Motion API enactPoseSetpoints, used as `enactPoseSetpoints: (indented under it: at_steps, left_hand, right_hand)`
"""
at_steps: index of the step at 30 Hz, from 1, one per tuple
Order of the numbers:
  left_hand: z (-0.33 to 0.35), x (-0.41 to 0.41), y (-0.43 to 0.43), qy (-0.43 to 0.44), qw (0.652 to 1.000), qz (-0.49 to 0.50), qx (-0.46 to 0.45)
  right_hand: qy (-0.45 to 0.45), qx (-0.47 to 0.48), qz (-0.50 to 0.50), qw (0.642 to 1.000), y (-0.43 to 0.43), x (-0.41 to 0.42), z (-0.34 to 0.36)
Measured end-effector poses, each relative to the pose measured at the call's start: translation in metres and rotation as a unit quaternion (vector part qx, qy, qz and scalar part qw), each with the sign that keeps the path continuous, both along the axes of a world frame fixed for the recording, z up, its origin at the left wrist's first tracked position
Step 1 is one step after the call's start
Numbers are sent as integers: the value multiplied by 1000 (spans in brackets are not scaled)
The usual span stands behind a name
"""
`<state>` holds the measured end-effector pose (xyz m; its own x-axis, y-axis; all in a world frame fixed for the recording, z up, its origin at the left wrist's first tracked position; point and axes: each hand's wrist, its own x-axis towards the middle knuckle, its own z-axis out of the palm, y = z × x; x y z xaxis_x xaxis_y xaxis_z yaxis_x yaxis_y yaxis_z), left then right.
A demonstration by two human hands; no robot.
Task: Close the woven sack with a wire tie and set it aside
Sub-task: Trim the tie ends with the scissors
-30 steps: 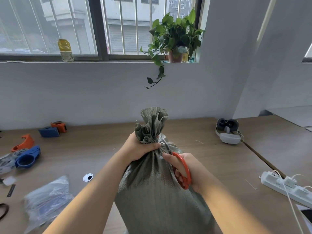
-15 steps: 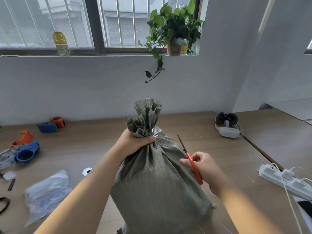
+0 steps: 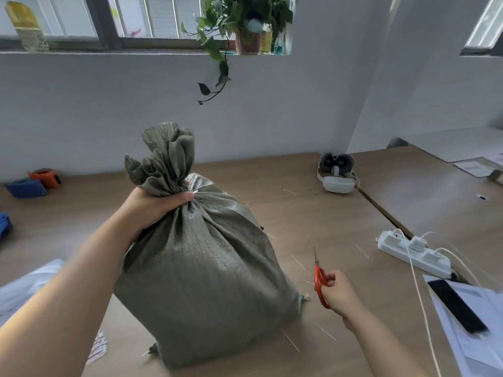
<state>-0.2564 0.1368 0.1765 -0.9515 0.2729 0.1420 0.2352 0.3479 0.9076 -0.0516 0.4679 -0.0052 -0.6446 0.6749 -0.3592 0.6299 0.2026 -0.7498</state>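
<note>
A full grey-green woven sack (image 3: 206, 270) stands upright on the wooden table (image 3: 313, 213). Its top is gathered into a ruffled neck. My left hand (image 3: 155, 206) is clenched around that neck. A short bit of silvery wire tie (image 3: 195, 191) shows at the neck beside my thumb. My right hand (image 3: 339, 295) is low at the sack's right side, apart from it, and holds red-handled scissors (image 3: 319, 276) with the blades pointing up and closed.
Cut wire scraps (image 3: 324, 330) lie around the sack's base. A white power strip (image 3: 413, 253) with cables sits at right, with papers and a black phone (image 3: 457, 306) in front of it. A headset (image 3: 337, 172) lies at the back. Tape dispensers (image 3: 32, 182) and plastic bags (image 3: 24, 287) are at left.
My right hand has drawn the scissors away from the sack's neck, down and to the right. My left hand has kept its grip on the neck.
</note>
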Motion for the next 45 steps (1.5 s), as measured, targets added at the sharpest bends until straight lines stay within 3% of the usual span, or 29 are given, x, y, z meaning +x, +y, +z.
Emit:
enactPoseSetpoints:
  at_steps: [4,11,23,38,45]
  left_hand:
    - [-1,2,4,-1,1000,-2,3]
    - [-5,5,-2,-17,999,-32,1]
    - [-6,14,-6,-21,1000,-21,10]
    - [-1,22,-8,-22,999,-7,-33]
    - [-3,36,-17,-31,999,28,-11]
  right_hand:
    - [-85,105,20,991,17,30,-42]
    - [-185,104,18,977,33,70,-114]
    - [-194,105,-25,975,51,89,-160]
    - [-242,117,40,962,61,83,-156]
    - [-175,144,60,972,51,67,-128]
